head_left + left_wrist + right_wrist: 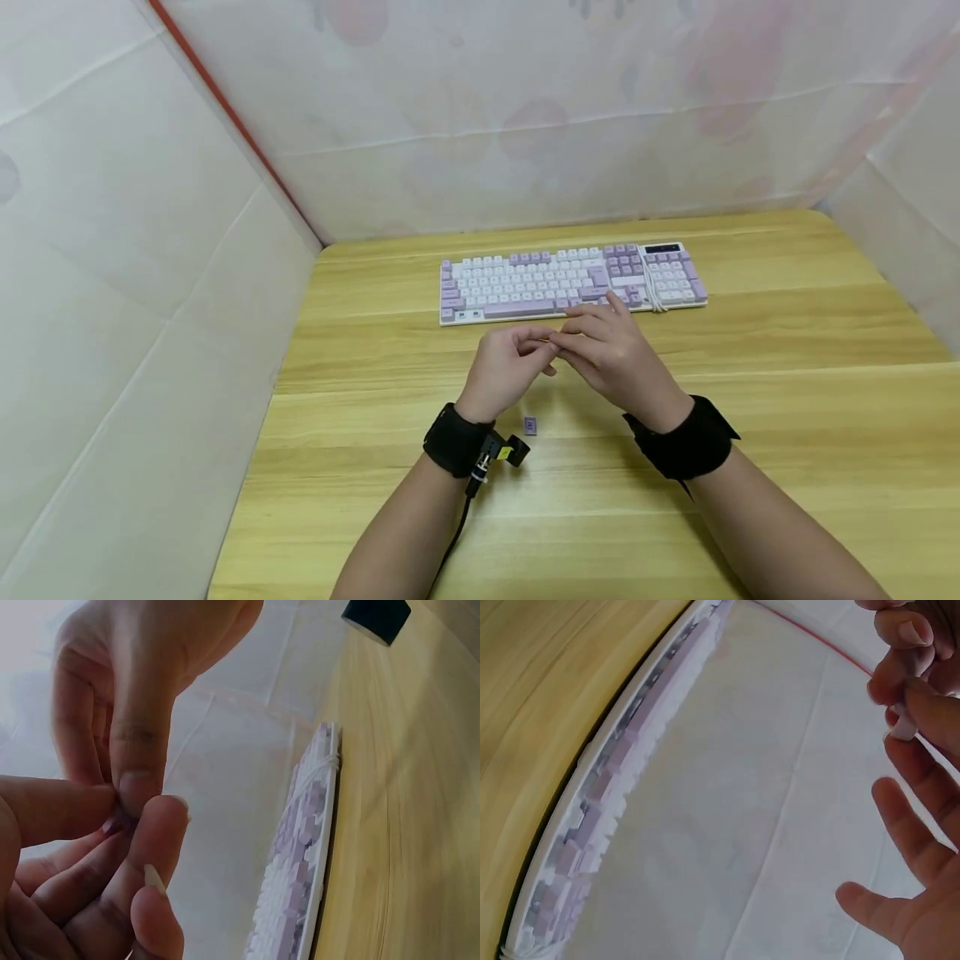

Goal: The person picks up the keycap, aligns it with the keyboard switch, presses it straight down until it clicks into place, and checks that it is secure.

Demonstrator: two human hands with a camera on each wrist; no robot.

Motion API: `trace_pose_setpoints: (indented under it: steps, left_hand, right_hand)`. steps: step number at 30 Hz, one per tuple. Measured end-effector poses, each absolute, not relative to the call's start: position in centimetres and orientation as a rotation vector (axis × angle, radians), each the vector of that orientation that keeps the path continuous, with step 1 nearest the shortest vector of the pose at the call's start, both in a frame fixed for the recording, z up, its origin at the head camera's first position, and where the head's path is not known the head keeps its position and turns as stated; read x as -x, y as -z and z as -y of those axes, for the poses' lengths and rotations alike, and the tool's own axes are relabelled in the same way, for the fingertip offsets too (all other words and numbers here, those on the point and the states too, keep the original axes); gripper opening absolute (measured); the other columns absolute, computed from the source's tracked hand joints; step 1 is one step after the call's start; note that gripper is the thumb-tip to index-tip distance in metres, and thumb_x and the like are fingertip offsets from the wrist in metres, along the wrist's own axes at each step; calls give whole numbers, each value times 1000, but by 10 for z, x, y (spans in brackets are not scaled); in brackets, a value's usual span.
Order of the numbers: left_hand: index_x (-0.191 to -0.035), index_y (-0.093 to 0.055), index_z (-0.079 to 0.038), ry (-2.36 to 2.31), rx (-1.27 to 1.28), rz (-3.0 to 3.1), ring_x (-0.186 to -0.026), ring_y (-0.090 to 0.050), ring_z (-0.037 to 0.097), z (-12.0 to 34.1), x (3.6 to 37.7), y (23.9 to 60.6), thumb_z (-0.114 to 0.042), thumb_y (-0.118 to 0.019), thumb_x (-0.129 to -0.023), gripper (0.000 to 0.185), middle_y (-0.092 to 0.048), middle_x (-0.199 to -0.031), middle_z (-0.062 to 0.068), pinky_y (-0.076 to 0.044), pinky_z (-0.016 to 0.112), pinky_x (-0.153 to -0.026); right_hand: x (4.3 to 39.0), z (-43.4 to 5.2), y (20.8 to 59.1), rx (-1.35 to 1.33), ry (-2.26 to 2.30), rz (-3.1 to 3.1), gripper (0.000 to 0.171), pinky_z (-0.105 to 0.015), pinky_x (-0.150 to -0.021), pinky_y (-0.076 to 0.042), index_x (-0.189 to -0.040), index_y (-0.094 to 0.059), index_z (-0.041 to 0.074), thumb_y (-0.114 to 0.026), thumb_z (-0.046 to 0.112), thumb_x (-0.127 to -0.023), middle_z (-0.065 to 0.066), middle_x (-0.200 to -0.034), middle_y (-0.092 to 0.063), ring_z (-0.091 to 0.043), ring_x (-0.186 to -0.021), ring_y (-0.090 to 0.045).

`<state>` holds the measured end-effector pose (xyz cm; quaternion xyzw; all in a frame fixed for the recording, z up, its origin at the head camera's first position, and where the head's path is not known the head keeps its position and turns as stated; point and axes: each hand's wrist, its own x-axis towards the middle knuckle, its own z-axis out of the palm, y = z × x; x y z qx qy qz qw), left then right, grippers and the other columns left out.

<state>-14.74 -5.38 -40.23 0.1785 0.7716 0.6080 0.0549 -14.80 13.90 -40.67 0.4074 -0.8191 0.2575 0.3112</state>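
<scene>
While both hands meet above the tabletop [787,333], the left hand [504,367] and right hand [615,350] touch at the fingertips just in front of the keyboard [570,282]. Left wrist view: thumb and fingers [139,750] pinch a tiny purplish piece [116,823], mostly hidden, likely a keycap but too small to tell. Right wrist view: a small white piece [901,729] sits between the fingertips of the two hands; the right hand's other fingers are loosely spread. Left hand fingers are curled in toward the pinch.

A loose purple keycap [530,425] lies on the tabletop just behind the left wrist, between the two forearms, touching neither hand. The keyboard, white and purple keys, lies flat just beyond the hands, with a white cable [654,292] draped over its right-hand part. Black wrist straps [686,442] sit on both wrists. White sheeting walls [150,250] stand beyond and to both sides of the hands.
</scene>
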Motion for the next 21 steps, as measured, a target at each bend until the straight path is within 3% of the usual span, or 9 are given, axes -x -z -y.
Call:
trace_pose_setpoints:
  steps: [1,2,6,8,11,16,21]
  left_hand:
    - [-112,-72,-9,-1839,-539,-2344,-71,-73,20,54,147,402,-17,-65,-95,20,-77,-94,5,-57,26,-66]
    - [-112,-72,-9,-1831,-538,-2344,-72,-73,20,54,147,401,-18,-66,-95,20,-77,-94,4,-57,27,-68]
    - [-114,-70,-12,-1783,-554,-2335,-77,-72,19,56,146,398,-27,-66,-96,23,-76,-95,3,-55,28,-70]
    - [-115,-69,-13,-1756,-561,-2353,-79,-72,18,58,147,397,-30,-65,-97,25,-76,-94,1,-55,27,-71]
    - [-115,-69,-14,-1751,-557,-2391,-80,-71,18,63,149,396,-33,-62,-98,27,-74,-91,-1,-55,28,-70]
    - [-112,-69,-13,-1797,-568,-2405,-78,-69,19,69,152,394,-35,-55,-101,29,-74,-88,4,-55,32,-67]
    - [-111,-70,-14,-1803,-569,-2382,-78,-69,19,71,153,392,-37,-55,-101,30,-73,-88,4,-55,32,-69]
  right_hand:
    - [148,-140,407,-1081,-686,2171,25,-70,-104,-32,-101,-77,4,-79,0,-77,-9,-97,-70,-30,-103,-62]
    - [148,-141,407,-1092,-712,2184,25,-66,-104,-35,-102,-76,4,-78,-1,-78,-9,-98,-69,-28,-103,-61]
    - [152,-148,409,-1137,-846,2244,29,-35,-92,-45,-108,-71,4,-74,-7,-81,-8,-103,-65,-22,-98,-58]
    - [157,-154,410,-1115,-926,2280,30,-26,-85,-44,-112,-69,2,-71,-8,-83,-8,-105,-64,-21,-98,-57]
    - [169,-170,413,-949,-996,2356,27,-18,-85,-45,-117,-66,1,-66,-3,-90,-9,-108,-65,-17,-97,-58]
    - [197,-203,425,-626,-975,2563,21,-19,-70,-42,-118,-66,3,-60,9,-98,-8,-105,-63,-12,-82,-52]
    - [228,-212,439,-708,-755,2729,21,-33,-69,-46,-115,-69,0,-63,10,-96,-10,-99,-62,-19,-80,-53]
